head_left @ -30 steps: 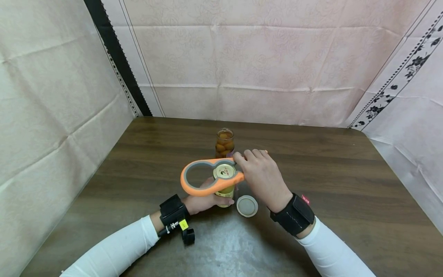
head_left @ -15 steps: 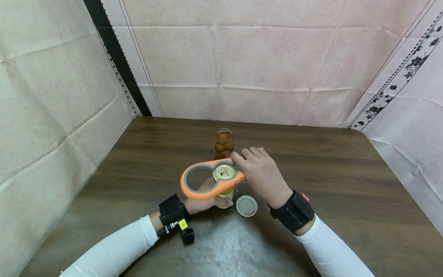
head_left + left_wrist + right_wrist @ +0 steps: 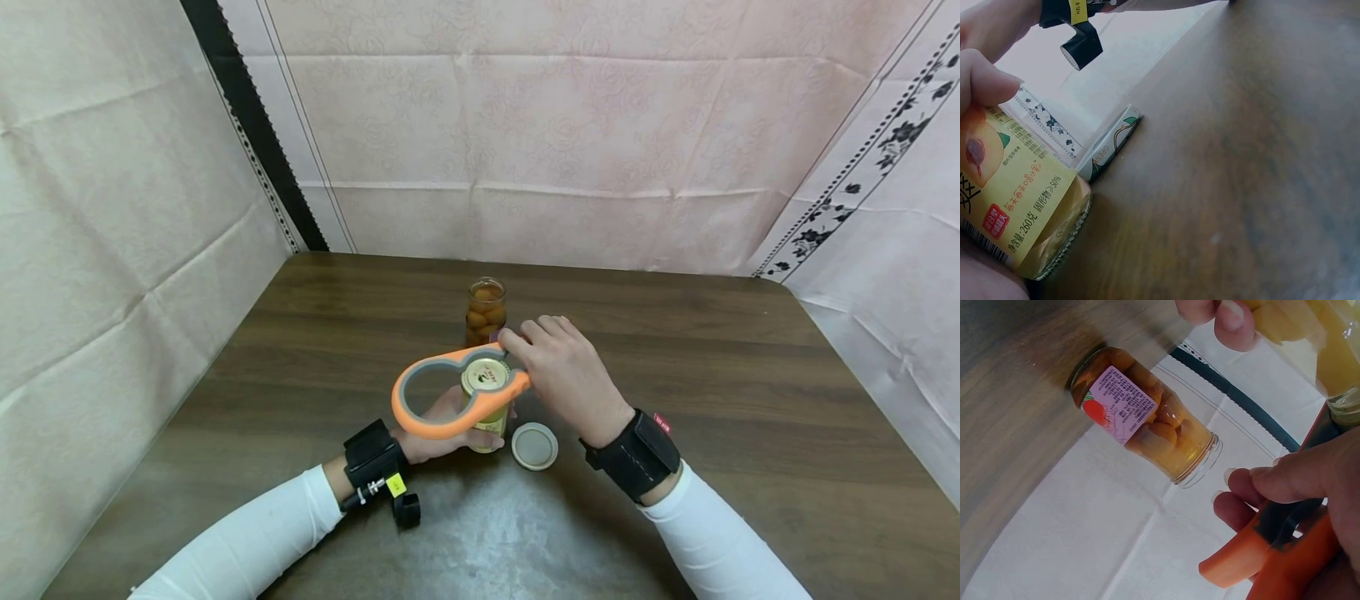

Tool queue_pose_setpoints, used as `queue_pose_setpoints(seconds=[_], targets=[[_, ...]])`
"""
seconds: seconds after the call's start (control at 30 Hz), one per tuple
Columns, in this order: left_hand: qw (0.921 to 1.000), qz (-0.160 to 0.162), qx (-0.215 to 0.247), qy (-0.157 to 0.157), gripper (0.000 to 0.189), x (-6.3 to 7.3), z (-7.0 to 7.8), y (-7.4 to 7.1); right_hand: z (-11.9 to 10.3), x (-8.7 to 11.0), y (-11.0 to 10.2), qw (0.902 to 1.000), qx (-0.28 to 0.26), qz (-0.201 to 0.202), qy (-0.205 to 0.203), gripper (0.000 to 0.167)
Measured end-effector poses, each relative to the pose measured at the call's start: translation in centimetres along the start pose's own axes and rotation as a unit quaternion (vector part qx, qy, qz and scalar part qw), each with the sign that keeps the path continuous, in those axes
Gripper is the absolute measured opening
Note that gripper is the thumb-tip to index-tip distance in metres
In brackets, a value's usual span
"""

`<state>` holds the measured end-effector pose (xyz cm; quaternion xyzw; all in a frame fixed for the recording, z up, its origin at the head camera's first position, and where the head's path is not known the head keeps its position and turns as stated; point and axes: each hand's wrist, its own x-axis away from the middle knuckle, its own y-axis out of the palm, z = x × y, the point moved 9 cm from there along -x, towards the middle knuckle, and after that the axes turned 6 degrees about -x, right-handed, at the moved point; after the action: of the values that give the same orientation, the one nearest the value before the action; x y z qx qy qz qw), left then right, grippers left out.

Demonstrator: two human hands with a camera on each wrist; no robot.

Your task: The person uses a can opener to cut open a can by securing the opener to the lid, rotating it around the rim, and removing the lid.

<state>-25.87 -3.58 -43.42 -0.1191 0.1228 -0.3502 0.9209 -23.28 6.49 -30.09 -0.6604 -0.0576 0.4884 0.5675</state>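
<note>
My left hand grips a glass jar of yellow fruit upright on the table. Its yellow label with a peach picture shows in the left wrist view. Around the jar's pale lid sits an orange jar opener with a grey inner edge, its looped end pointing left. My right hand holds the opener's handles at the right; their orange ends stick out past the fingers in the right wrist view. Parts of the gripped jar are hidden by the opener and my fingers.
Behind the opener stands a lidless glass jar of round brown-orange fruit, with a purple label. A loose lid lies just right of the gripped jar. Pale cloth hangs behind the brown table.
The opener's looped end has swung slightly toward me, turning about the lid. My right hand has shifted a little left and away. The left hand and jar stay nearly still.
</note>
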Motion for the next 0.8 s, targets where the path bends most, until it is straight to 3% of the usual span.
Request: queue_pose_setpoints(seconds=[0.27,0.6,0.8], targets=[[0.9989,0.039,-0.024,0.014,0.099,0.0,0.0,-0.6,0.1,-0.2,0.1,0.9999,-0.005,0.008,-0.014,0.030],[0.9989,0.027,-0.027,0.028,0.099,0.0,0.6,-0.7,0.2,-0.2,0.1,0.9998,-0.013,-0.004,-0.015,0.034],[0.9961,-0.017,0.080,0.034,0.087,0.3,1.7,0.0,0.1,-0.1,0.3,0.9997,-0.018,-0.008,-0.017,0.035]])
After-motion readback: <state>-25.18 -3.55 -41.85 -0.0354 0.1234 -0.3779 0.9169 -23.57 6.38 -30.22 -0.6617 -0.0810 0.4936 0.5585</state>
